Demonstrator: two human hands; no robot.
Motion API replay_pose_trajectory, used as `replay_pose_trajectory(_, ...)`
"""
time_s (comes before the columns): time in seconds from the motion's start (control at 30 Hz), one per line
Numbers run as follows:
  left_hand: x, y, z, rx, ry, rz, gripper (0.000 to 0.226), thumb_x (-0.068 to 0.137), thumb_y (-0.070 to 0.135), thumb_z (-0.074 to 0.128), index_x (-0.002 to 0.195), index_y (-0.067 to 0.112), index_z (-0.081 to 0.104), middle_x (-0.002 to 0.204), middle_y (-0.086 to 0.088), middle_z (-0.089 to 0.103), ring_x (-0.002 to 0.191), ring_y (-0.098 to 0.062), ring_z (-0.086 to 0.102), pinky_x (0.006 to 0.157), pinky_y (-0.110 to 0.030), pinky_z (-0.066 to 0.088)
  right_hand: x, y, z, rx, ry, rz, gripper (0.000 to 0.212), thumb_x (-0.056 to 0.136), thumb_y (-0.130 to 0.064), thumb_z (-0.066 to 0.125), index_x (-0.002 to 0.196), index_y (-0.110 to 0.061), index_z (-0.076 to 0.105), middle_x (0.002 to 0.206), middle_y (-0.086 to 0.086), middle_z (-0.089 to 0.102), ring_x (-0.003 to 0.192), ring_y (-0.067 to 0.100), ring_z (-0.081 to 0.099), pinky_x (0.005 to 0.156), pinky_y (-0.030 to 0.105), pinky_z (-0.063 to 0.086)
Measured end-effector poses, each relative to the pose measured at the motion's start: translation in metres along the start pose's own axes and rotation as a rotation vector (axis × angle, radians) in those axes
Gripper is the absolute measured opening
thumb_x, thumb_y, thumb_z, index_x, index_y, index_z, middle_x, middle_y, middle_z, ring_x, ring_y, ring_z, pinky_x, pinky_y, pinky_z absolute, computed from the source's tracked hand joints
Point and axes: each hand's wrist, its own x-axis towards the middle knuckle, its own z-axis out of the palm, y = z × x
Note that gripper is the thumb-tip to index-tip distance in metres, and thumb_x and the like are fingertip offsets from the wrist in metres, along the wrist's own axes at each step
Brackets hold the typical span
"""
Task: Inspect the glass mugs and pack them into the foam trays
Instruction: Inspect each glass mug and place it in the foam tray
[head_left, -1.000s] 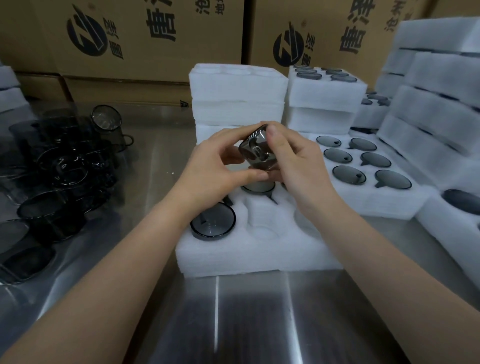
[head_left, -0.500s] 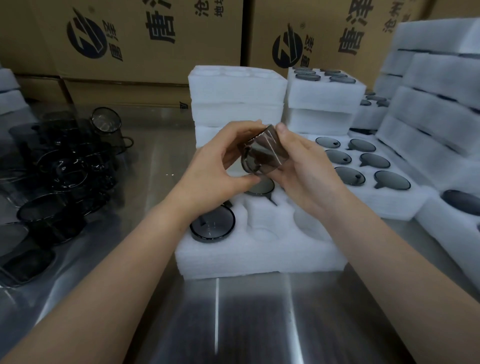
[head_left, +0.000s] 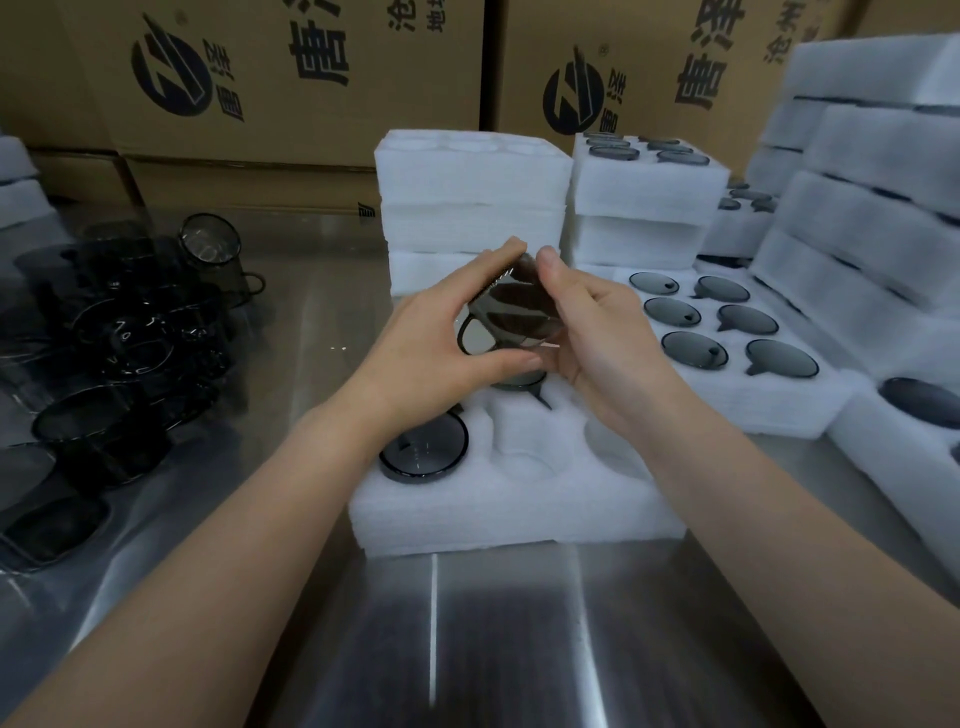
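A smoky grey glass mug (head_left: 511, 312) is held tilted above the near foam tray (head_left: 514, 514), its handle towards the left. My left hand (head_left: 441, 343) grips it from the left, thumb under and fingers over. My right hand (head_left: 597, 332) grips it from the right, thumb on top. In the tray one mug (head_left: 423, 449) sits in the front left pocket, and another mug (head_left: 517, 382) shows partly under my hands. The other front pockets are hollow.
Several loose dark glass mugs (head_left: 114, 338) crowd the steel table at the left. A filled foam tray (head_left: 727, 332) lies to the right, with stacks of foam trays (head_left: 472, 208) behind and at the far right. Cardboard boxes (head_left: 291, 78) line the back.
Both hands have turned the mug between them, so its side and handle now face me instead of its base. The hands stayed over the tray.
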Motion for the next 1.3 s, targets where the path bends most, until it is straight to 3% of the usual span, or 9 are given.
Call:
replay_pose_trajectory(0.27,-0.002,0.009,-0.001,0.077,-0.056,0.095,0.082,0.071,0.004,0.082,0.124,0.049,0.039,0.153,0.022,0.030,0.147,-0.005,0.017,0.120,-0.042,0.022,0.004,-0.001,-0.006,0.192,-0.083,0.057,0.028,0.101,-0.023,0.050,0.106,-0.002,0.069,0.108,0.017,0.071,0.104,0.030,0.067,0.092,0.045,0.056)
replay_pose_trajectory(0.43,-0.002,0.013,0.000,0.099,-0.033,0.072,0.092,0.081,0.002,0.070,0.145,0.045,0.019,0.157,0.020,0.021,0.149,-0.012,0.015,0.120,-0.049,0.020,0.005,-0.003,-0.003,0.172,-0.283,0.196,0.054,0.099,-0.042,0.048,0.139,-0.006,0.048,0.132,0.021,0.060,0.121,0.034,0.060,0.108,0.048,0.044)
replay_pose_trajectory(0.57,-0.001,0.010,0.001,0.144,-0.093,0.018,0.108,0.079,0.019,0.078,0.154,0.034,0.003,0.157,0.007,0.029,0.144,-0.018,0.029,0.115,-0.051,0.028,-0.001,-0.006,0.000,0.131,-0.270,0.155,0.066,0.085,-0.032,0.064,0.138,0.002,0.047,0.133,0.028,0.056,0.110,0.034,0.063,0.096,0.051,0.051)
replay_pose_trajectory(0.7,-0.001,0.005,0.001,0.102,-0.089,-0.041,0.110,0.074,0.039,0.080,0.155,0.035,0.005,0.143,0.018,0.043,0.132,-0.003,0.040,0.112,-0.022,0.032,-0.002,-0.003,0.000,0.182,-0.215,0.100,0.074,0.070,-0.010,0.072,0.138,-0.004,0.045,0.123,0.016,0.058,0.098,0.027,0.066,0.091,0.052,0.053)
replay_pose_trajectory(0.77,-0.001,0.003,0.002,0.100,-0.064,-0.057,0.104,0.073,0.042,0.079,0.154,0.034,0.014,0.132,0.023,0.047,0.124,0.004,0.043,0.097,-0.001,0.032,-0.002,-0.002,-0.001,0.175,-0.205,0.069,0.065,0.068,-0.010,0.073,0.128,-0.010,0.049,0.107,0.011,0.063,0.088,0.025,0.068,0.081,0.046,0.058)
replay_pose_trajectory(0.83,-0.001,0.002,0.001,0.088,-0.052,-0.060,0.100,0.072,0.039,0.081,0.153,0.032,0.021,0.131,0.020,0.051,0.121,0.007,0.045,0.092,0.003,0.031,-0.002,-0.002,-0.002,0.190,-0.205,0.049,0.055,0.069,-0.014,0.073,0.119,-0.014,0.049,0.095,0.005,0.068,0.083,0.022,0.069,0.066,0.037,0.059)
replay_pose_trajectory(1.0,-0.001,0.004,0.000,0.037,-0.040,-0.042,0.099,0.070,0.027,0.084,0.152,0.030,0.028,0.142,0.010,0.051,0.128,0.004,0.045,0.104,-0.011,0.036,-0.003,-0.003,-0.002,0.139,-0.175,0.019,0.049,0.077,-0.026,0.074,0.119,-0.015,0.051,0.098,0.007,0.070,0.087,0.021,0.069,0.057,0.031,0.052)
replay_pose_trajectory(1.2,-0.002,0.012,-0.002,0.068,-0.082,0.049,0.091,0.070,0.020,0.085,0.136,0.049,0.030,0.156,0.021,0.024,0.144,0.001,0.021,0.119,-0.041,0.023,-0.002,-0.005,-0.004,0.178,-0.155,0.015,0.036,0.078,-0.028,0.070,0.109,-0.015,0.058,0.098,0.009,0.071,0.095,0.031,0.067,0.081,0.062,0.052)
replay_pose_trajectory(1.3,-0.002,0.014,-0.001,0.100,-0.108,0.068,0.093,0.068,0.020,0.086,0.131,0.054,0.026,0.154,0.025,0.021,0.147,-0.003,0.014,0.120,-0.047,0.019,-0.001,-0.006,-0.007,0.217,-0.150,0.009,0.024,0.080,-0.024,0.067,0.099,-0.013,0.059,0.091,0.010,0.071,0.088,0.030,0.068,0.076,0.056,0.058)
